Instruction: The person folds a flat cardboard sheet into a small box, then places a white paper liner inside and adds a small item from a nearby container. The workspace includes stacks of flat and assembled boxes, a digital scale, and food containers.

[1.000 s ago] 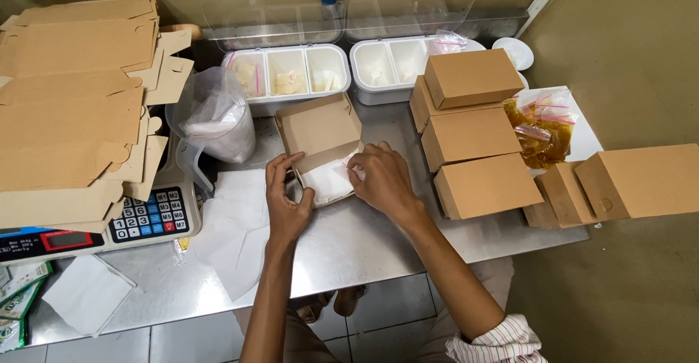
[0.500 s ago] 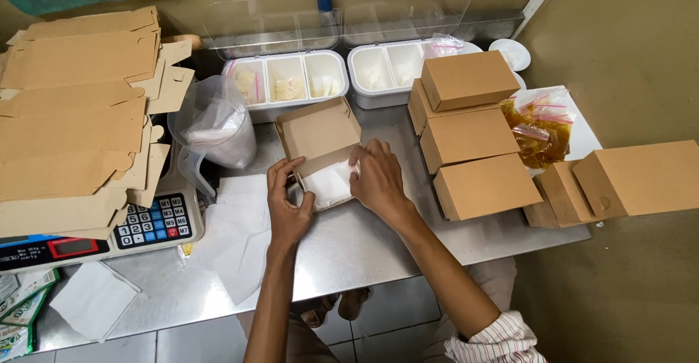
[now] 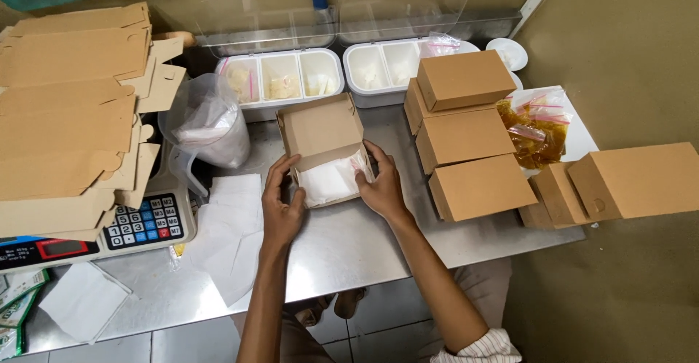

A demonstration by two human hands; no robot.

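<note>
An open cardboard box (image 3: pixel 328 152) sits on the steel table (image 3: pixel 349 246), its lid tipped back and white paper (image 3: pixel 328 181) lining the inside. The left hand (image 3: pixel 282 203) cups the box's left wall, fingers bent loosely around the edge and touching the cardboard. The right hand (image 3: pixel 380 181) presses against the box's right wall, fingers curled over the rim toward the paper; neither hand is closed tight, both simply brace the box between them.

Just right of the box lie three closed boxes (image 3: pixel 466 133) in a row, one partly stacked on another. Beyond those, further right from the box, are bags of yellow-brown food (image 3: pixel 535 133) and two more cardboard boxes (image 3: pixel 619 181) on their sides. Behind the box stand two white compartment trays (image 3: pixel 328 75). Left of the box are a clear plastic bag (image 3: pixel 207 123), loose paper sheets (image 3: pixel 229 232), a scale with a keypad (image 3: pixel 142 221), and a pile of flat cardboard blanks (image 3: pixel 69 115) resting on it
</note>
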